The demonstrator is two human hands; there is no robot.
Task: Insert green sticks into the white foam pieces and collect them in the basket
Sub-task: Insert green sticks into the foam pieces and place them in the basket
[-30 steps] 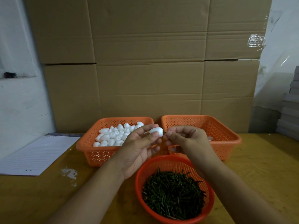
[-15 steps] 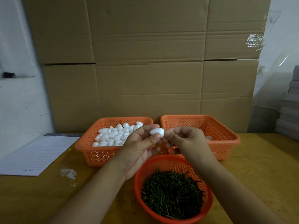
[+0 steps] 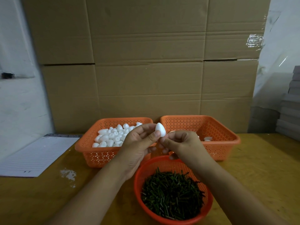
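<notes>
My left hand (image 3: pixel 138 143) pinches a white egg-shaped foam piece (image 3: pixel 160 129) between thumb and fingers, pointed end up, above the table's middle. My right hand (image 3: pixel 181 143) meets it from the right, fingertips pinched at the foam's lower end; any stick between them is hidden. Below the hands a round orange basket (image 3: pixel 209 207) holds a heap of short green sticks (image 3: pixel 172 192). The left rectangular orange basket (image 3: pixel 97 153) is filled with loose white foam pieces (image 3: pixel 113 136). The right rectangular orange basket (image 3: pixel 227 143) contains a few white pieces (image 3: pixel 207 138).
A lined paper pad (image 3: pixel 35 155) lies at the left on the yellow wooden table (image 3: pixel 259 176). A white smear (image 3: pixel 68 174) marks the table near it. Large cardboard boxes (image 3: pixel 146 62) form a wall behind the baskets. Grey stacked boards (image 3: pixel 290 111) stand at the far right.
The foam piece has turned from lying sideways to pointed end up in my left hand. My right hand's fingertips have dropped to its lower end. Both hands stay in the same spot.
</notes>
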